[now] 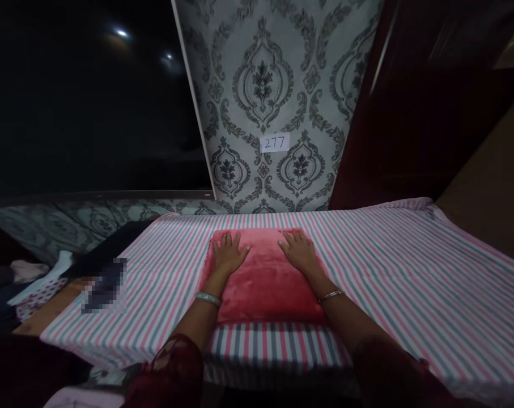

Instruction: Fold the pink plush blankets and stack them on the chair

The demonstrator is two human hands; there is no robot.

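A red, plush-looking folded cloth [269,289] lies flat as a rough rectangle on a table covered with a striped cloth [388,266]. My left hand [230,253] rests palm down on its far left part, fingers spread. On the far right part lies my right hand [298,250], also flat with the fingers apart. Neither hand grips anything. The red cloth's surface looks lighter at the far side and darker toward me. A pale green bangle [208,298] circles my left wrist, and a silver bracelet [331,296] my right.
Behind the table stands a patterned wall with a paper label [275,142] reading 277. A large dark screen [90,102] hangs at the left. Dark red glossy panelling [393,113] rises at the right. Piled clothes [39,294] and a blurred-out patch sit at the left edge.
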